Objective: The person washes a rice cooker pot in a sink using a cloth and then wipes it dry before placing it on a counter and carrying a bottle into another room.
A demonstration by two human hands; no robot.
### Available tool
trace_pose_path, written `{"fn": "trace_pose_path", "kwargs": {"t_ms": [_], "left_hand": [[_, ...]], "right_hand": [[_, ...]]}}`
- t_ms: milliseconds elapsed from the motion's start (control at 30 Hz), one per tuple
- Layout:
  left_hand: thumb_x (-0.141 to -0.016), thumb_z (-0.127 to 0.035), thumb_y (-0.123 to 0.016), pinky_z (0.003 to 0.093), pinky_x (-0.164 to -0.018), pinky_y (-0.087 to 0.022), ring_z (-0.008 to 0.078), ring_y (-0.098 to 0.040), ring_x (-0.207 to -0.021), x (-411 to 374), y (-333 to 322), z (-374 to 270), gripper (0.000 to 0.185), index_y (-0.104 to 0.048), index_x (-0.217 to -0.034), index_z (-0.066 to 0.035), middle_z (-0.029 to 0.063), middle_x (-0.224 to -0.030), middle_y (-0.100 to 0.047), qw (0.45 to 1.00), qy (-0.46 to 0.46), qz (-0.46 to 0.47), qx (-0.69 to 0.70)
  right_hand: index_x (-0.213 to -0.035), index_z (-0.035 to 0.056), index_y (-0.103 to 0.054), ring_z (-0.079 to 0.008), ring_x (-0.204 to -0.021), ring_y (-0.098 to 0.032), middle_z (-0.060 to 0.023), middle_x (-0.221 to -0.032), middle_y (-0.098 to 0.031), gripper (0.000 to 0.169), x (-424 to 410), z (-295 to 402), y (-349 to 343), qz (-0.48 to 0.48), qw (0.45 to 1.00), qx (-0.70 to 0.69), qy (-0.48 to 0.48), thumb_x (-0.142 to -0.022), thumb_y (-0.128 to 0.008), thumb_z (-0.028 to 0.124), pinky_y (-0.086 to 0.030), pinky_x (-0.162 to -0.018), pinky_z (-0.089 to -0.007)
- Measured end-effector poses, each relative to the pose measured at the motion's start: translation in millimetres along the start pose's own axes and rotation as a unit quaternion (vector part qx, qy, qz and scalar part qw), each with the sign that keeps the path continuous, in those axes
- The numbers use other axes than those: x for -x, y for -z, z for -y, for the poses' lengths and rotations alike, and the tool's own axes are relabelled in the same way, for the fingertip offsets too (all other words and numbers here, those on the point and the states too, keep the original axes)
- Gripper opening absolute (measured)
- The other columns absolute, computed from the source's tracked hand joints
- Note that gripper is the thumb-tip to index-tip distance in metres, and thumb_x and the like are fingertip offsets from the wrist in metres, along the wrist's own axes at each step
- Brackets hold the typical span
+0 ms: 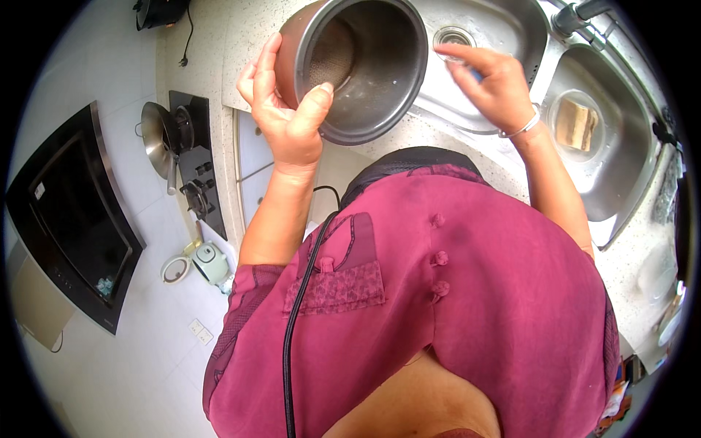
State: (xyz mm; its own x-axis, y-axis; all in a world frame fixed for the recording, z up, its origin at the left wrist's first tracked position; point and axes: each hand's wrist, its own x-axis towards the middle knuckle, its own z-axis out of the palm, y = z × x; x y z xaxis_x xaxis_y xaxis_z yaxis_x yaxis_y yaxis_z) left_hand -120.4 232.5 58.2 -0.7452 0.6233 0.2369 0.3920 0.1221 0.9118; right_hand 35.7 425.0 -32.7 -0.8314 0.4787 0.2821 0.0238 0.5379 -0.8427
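My left hand (293, 120) grips a cooking pot (378, 109), brown outside and dark inside, which looks like a rice cooker's inner pot. Its thumb lies over the rim and the fingers go round the outer wall. The pot is tilted so that its mouth faces me, and a few drops cling to the dark lining. My right hand (498, 82), with a bangle at the wrist, hovers over the left basin of a steel sink (504, 22), near the drain (454, 37). Its thumb and index finger are apart; a small blue patch between the fingers cannot be made out.
The right basin (619, 189) holds a clear round dish with a pale brown block (575, 125) on it. A faucet (575, 19) rises behind the sink. To the left are a gas hob (211, 180), a wok (156, 139) and a plug on a cord (183, 61).
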Motion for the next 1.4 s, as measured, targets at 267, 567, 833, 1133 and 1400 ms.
{"fn": "trace_pose_path", "kwargs": {"t_ms": [267, 567, 833, 1133, 1400], "left_hand": [[-0.056, -0.009, -0.064, 0.0352, -0.096, -0.035, 0.0219, -0.039, -0.107, -3.7, -9.8, -3.4, 0.069, -0.049, -0.123, -0.007, 0.0097, -0.116, -0.029, 0.995, -0.076, 0.002, -0.069], [-0.055, -0.008, -0.062, 0.0343, -0.094, -0.036, 0.0213, -0.041, -0.105, -4.1, -16.0, -2.8, 0.067, -0.05, -0.121, -0.004, 0.0091, -0.114, -0.029, 0.995, -0.071, 0.012, -0.066], [-0.059, 0.0, -0.058, 0.0334, -0.098, -0.036, 0.0213, -0.044, -0.11, -16.8, -10.0, 11.2, 0.064, -0.046, -0.121, 0.001, 0.0071, -0.116, -0.03, 0.997, 0.017, -0.051, 0.047], [-0.074, -0.022, -0.053, 0.0396, -0.092, -0.043, 0.0285, -0.056, -0.101, -26.6, 15.8, 17.5, 0.043, -0.054, -0.11, 0.001, 0.015, -0.11, -0.058, 0.879, 0.29, -0.148, 0.347], [-0.081, -0.042, -0.053, 0.0392, -0.093, -0.041, 0.0276, -0.052, -0.107, -22.2, -2.3, 26.0, 0.055, -0.049, -0.12, -0.003, 0.0137, -0.117, -0.054, 0.887, 0.27, -0.066, 0.369]], "right_hand": [[-0.135, 0.0289, -0.035, -0.0302, -0.068, -0.061, -0.0143, -0.074, -0.063, 0.071, -17.9, 26.2, -16.5, 0.348, 0.923, 0.156, -0.052, -0.07, -0.053, 0.009, -0.048, -0.066, -0.0419], [-0.102, 0.0123, -0.066, -0.0121, -0.058, -0.059, -0.0054, -0.08, -0.065, 0.034, -11.2, -13.9, -32.5, 0.33, 0.899, -0.241, -0.155, -0.071, -0.052, 0.005, -0.048, -0.054, -0.0257], [-0.078, 0.0006, -0.066, -0.0116, -0.054, -0.058, -0.0019, -0.061, -0.058, 0.025, -10.0, -42.4, -8.6, 0.413, 0.836, -0.272, -0.237, -0.082, -0.057, 0.024, -0.041, -0.045, -0.0251], [-0.101, 0.007, -0.064, -0.0155, -0.06, -0.056, -0.0089, -0.068, -0.06, 0.024, -5.9, -42.0, -5.4, 0.195, 0.953, -0.106, -0.206, -0.082, -0.052, 0.015, -0.046, -0.062, -0.0298], [-0.114, 0.0049, -0.058, -0.0078, -0.064, -0.053, -0.0009, -0.072, -0.057, 0.03, -3.3, -26.3, 23.0, 0.171, 0.903, -0.284, -0.274, -0.087, -0.051, 0.015, -0.046, -0.062, -0.0222]]}}
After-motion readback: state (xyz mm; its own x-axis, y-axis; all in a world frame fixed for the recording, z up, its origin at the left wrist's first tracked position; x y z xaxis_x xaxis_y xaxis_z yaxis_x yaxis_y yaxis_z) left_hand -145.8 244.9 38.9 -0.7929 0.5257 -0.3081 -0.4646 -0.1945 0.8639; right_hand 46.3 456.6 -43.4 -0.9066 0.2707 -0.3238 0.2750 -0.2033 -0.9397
